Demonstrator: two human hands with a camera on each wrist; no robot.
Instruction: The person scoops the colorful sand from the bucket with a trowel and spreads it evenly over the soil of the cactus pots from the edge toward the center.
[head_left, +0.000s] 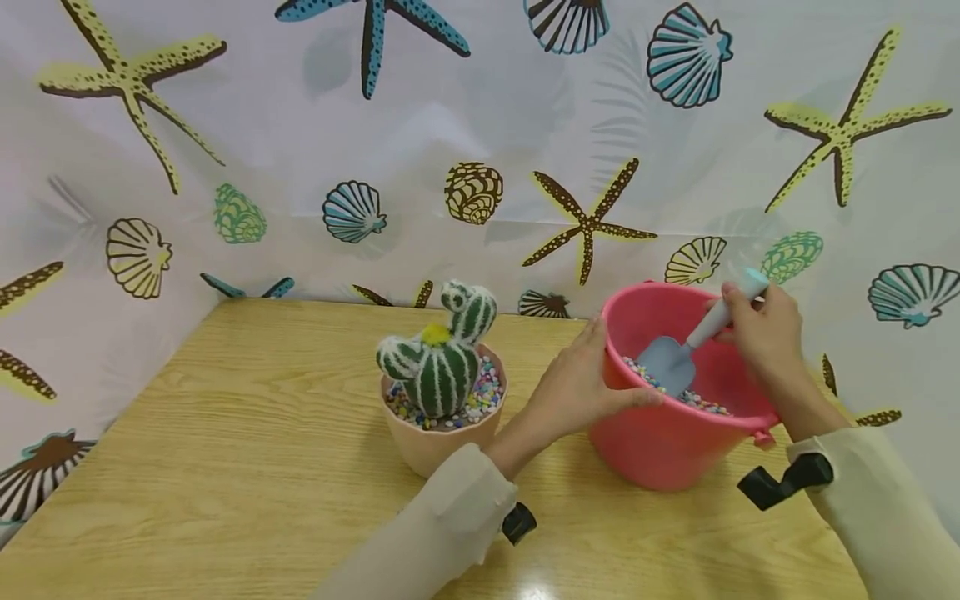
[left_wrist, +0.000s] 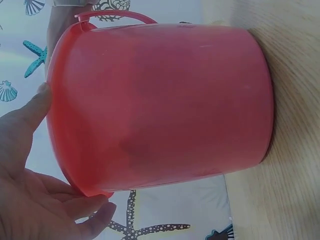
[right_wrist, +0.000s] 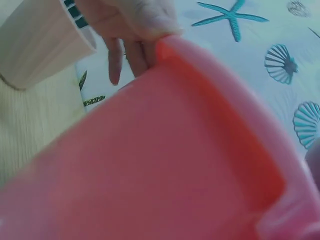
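Note:
A pink bucket stands on the wooden table at the right, with small multicoloured pebbles inside it. My left hand holds the bucket's left rim, its thumb along the front edge and its fingers on the far side. In the left wrist view the thumb and fingertips lie right at the rim. My right hand reaches over the right side and grips the pale handle of a grey-blue toy shovel. The shovel's blade points down into the bucket, against the pebbles. The right wrist view shows mostly the bucket's outer wall.
Left of the bucket, close to my left forearm, stands a peach pot with a crocheted cactus set in coloured pebbles. Behind the table hangs a white cloth printed with starfish and shells.

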